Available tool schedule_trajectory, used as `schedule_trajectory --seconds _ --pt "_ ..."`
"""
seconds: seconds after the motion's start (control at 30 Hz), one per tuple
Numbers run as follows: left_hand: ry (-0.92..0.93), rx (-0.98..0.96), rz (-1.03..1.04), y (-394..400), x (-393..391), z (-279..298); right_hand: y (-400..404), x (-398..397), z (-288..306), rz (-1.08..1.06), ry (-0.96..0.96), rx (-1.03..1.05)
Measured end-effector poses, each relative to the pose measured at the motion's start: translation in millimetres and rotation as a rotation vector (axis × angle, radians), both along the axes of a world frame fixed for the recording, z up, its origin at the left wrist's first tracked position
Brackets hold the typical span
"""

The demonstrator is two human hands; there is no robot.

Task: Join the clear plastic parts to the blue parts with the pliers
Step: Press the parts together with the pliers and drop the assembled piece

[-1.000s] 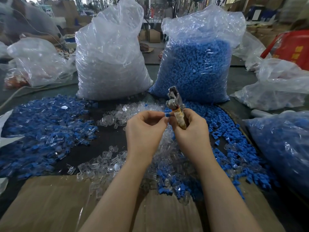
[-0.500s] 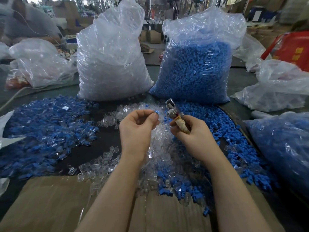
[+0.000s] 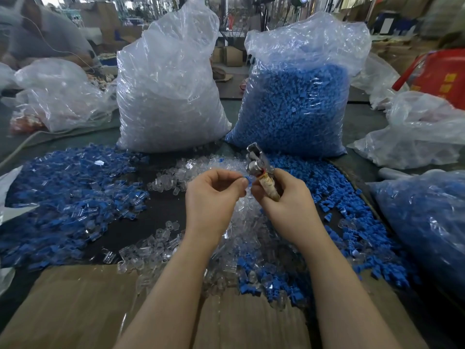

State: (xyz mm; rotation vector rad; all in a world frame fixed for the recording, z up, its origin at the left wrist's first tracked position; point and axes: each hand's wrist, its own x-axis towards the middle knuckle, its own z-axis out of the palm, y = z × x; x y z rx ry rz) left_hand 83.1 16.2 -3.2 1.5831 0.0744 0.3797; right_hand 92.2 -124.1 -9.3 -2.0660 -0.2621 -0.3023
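Note:
My right hand grips the pliers by their tape-wrapped handles, metal jaws pointing up and away. My left hand pinches a small blue part between thumb and forefinger, right beside the pliers' joint. Under both hands lies a heap of loose clear plastic parts. Loose blue parts spread to the right. A pile of joined blue-and-clear pieces covers the table on the left.
Two big plastic bags stand behind: one of clear parts, one of blue parts. Another bag of blue pieces sits at the right. Flat cardboard lies at the near edge. A person sits at the far left.
My left hand has moved back toward the pliers, bringing the small blue part up beside their joint. The right hand with the pliers has shifted slightly.

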Motion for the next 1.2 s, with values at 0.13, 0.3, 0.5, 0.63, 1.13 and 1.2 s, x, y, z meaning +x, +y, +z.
schedule_trajectory --seconds 0.13,0.3,0.5,0.63,1.13,1.2 --pt "0.036 0.045 -0.001 -3.2 -0.9 -0.2 3.4 -1.8 0.9 -0.022 -0.053 0.047" --pt "0.052 0.087 0.002 -2.1 -1.8 0.1 1.9 -1.4 -0.7 -0.014 -0.038 0.03" --pt "0.058 0.112 -0.004 -2.9 -1.4 -1.2 -0.3 -0.4 -1.3 -0.002 -0.042 0.008" --pt "0.045 0.102 -0.012 -1.4 -1.5 -1.8 -0.4 -0.6 -0.1 0.002 -0.016 0.007" --pt "-0.123 -0.017 -0.011 8.1 0.7 -0.3 -13.2 -2.3 2.7 0.163 0.158 -0.096" --pt "-0.138 -0.009 -0.03 9.1 0.2 -0.5 -13.4 -2.4 2.5 0.166 0.144 -0.105"
